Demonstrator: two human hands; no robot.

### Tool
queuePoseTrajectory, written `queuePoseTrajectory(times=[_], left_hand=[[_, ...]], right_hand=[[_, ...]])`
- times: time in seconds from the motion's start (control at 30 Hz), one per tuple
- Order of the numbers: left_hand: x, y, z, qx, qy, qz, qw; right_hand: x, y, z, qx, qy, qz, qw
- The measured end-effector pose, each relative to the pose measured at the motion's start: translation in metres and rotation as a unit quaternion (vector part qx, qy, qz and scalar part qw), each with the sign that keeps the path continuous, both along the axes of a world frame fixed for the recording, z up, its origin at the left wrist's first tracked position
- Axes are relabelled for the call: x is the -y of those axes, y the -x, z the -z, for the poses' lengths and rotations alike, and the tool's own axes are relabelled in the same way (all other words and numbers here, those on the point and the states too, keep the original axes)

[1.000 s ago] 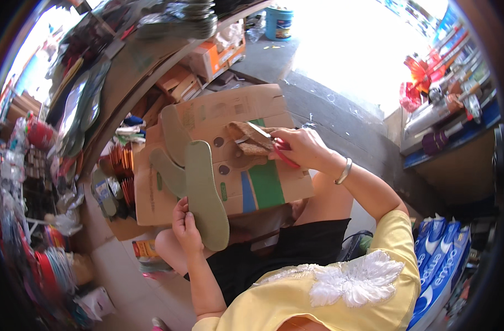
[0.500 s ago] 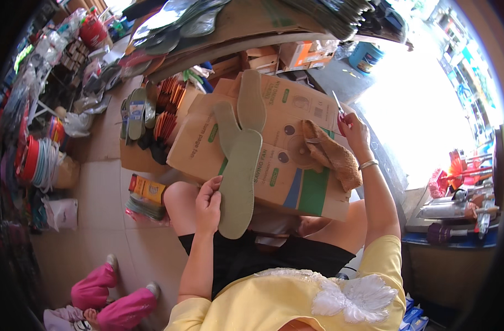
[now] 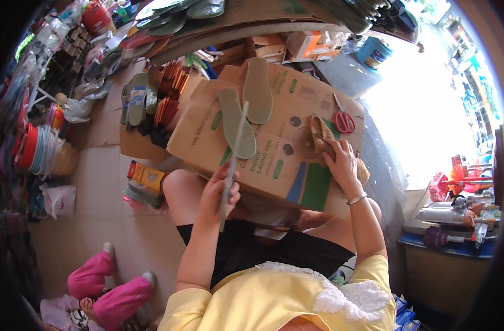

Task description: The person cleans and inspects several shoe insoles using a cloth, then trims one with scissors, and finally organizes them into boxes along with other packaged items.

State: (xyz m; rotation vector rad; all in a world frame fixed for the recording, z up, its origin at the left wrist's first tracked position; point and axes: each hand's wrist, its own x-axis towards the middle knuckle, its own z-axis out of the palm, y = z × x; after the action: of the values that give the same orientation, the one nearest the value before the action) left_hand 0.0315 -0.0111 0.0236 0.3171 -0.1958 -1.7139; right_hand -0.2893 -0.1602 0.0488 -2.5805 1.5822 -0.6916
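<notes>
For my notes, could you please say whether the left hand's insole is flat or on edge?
On edge: the insole, gripped by the left hand, shows as a thin strip.

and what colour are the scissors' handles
Red handles, seen best in the head view.

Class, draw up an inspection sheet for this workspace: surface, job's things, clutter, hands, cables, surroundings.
Surface: brown cardboard with green-and-blue print
Job's things: two flat grey-green insoles and red-handled metal scissors lying on the cardboard
Clutter: orange-yellow rectangular box, left side
Hands: left hand grips a thin pale-grey insole edge-on; right hand touches a brown fuzzy-looking piece
Cables: none confirmed; pale coiled item at left unclear
Surroundings: blue plastic bucket; person in pink trousers
</notes>
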Motion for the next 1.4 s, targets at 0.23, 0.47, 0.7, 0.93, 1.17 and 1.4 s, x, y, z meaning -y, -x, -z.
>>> queuePoseTrajectory(times=[0.23,0.47,0.7,0.93,1.17,1.4], left_hand=[[0.008,0.047,0.008,-0.323,-0.048,0.12,0.937],[-0.022,0.098,0.033,-0.386,-0.061,0.158,0.907],[-0.029,0.08,0.032,-0.32,-0.193,0.219,0.901],[-0.029,0.066,0.034,-0.319,-0.208,0.231,0.896],[-0.056,0.011,0.003,0.038,-0.143,0.143,0.979],[-0.068,0.013,0.0,0.213,-0.187,0.034,0.958]], right_hand=[[-0.033,-0.032,-0.021,0.262,-0.121,-0.026,0.957],[-0.072,-0.081,-0.029,0.144,-0.091,-0.354,0.92],[0.007,-0.06,-0.001,0.043,-0.047,-0.082,0.995],[-0.066,-0.092,-0.009,0.078,-0.152,-0.328,0.929],[0.006,-0.066,0.005,0.033,-0.113,-0.106,0.987],[-0.03,-0.09,-0.001,0.046,-0.158,-0.112,0.98]])
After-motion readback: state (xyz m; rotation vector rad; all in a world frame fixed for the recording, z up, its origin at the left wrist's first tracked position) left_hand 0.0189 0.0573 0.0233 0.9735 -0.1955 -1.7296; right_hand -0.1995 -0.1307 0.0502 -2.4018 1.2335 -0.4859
